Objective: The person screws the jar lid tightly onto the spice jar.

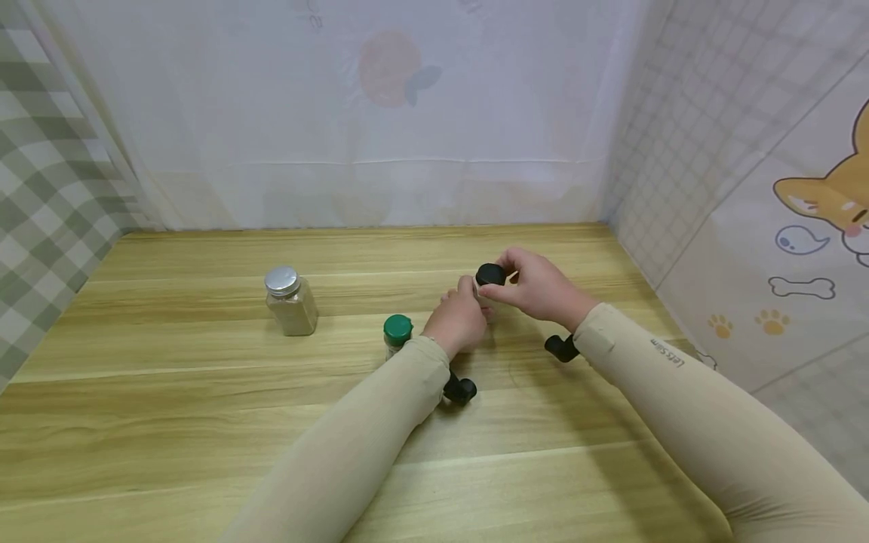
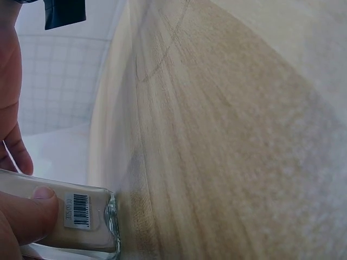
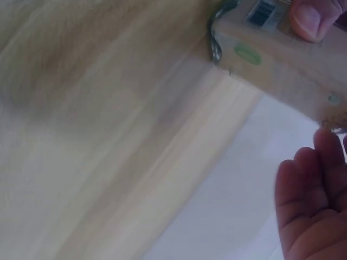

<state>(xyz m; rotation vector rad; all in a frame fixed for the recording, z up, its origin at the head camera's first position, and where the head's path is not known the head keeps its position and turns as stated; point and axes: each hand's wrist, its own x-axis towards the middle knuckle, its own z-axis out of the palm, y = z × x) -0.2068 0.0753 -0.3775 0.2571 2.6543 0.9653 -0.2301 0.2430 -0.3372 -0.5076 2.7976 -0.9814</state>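
Note:
A clear glass spice jar point(image 2: 97, 234) of beige powder, with a barcode label, stands at the tabletop. My left hand point(image 1: 459, 320) grips its body, thumb pressed flat on the side by the barcode. At the top of the jar is a round black lid point(image 1: 490, 274). The thumb and fingers of my right hand point(image 1: 543, 288) pinch this lid from the right. In the right wrist view the jar point(image 3: 287, 67) shows a green oval mark on one face, while the right hand's lower fingers extend beside it. Most of the jar is hidden behind the left hand in the head view.
A square jar with a silver lid point(image 1: 292, 305) stands on the wooden table point(image 1: 170, 422) at left. A green-capped jar point(image 1: 397, 329) is partly hidden by the left forearm. Black wrist-camera parts point(image 1: 562, 348) jut below the sleeves. A white curtain point(image 1: 271, 113) hangs behind the table.

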